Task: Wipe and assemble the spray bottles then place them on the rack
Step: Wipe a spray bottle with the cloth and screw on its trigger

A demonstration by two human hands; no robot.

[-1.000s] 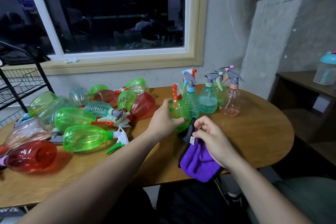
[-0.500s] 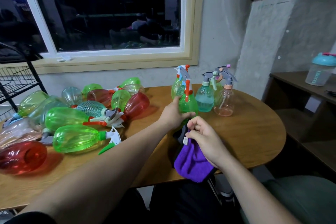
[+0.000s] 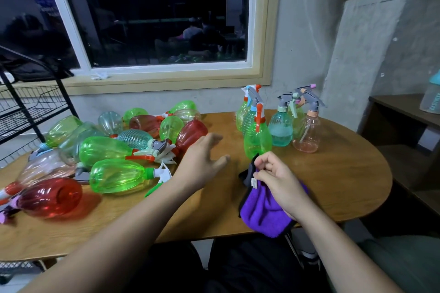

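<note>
A green spray bottle with an orange trigger (image 3: pixel 257 137) stands upright on the wooden table (image 3: pixel 333 173), in front of several other assembled upright bottles (image 3: pixel 282 123). My left hand (image 3: pixel 202 162) hovers open to its left, holding nothing, near a lying red bottle (image 3: pixel 191 134). My right hand (image 3: pixel 277 181) grips a purple cloth (image 3: pixel 262 211) at the table's near edge. A heap of green, red and clear bottles (image 3: pixel 114 150) lies on the left half of the table. The black wire rack (image 3: pixel 23 112) stands at the far left.
A window and grey wall run behind the table. A dark shelf unit (image 3: pixel 404 114) with a teal-lidded container (image 3: pixel 432 95) stands at the right. Bare tabletop shows at the right and in front of the heap.
My left hand let go of the green bottle, which now stands upright with the group, and moved left toward the heap. My right hand still holds the cloth.
</note>
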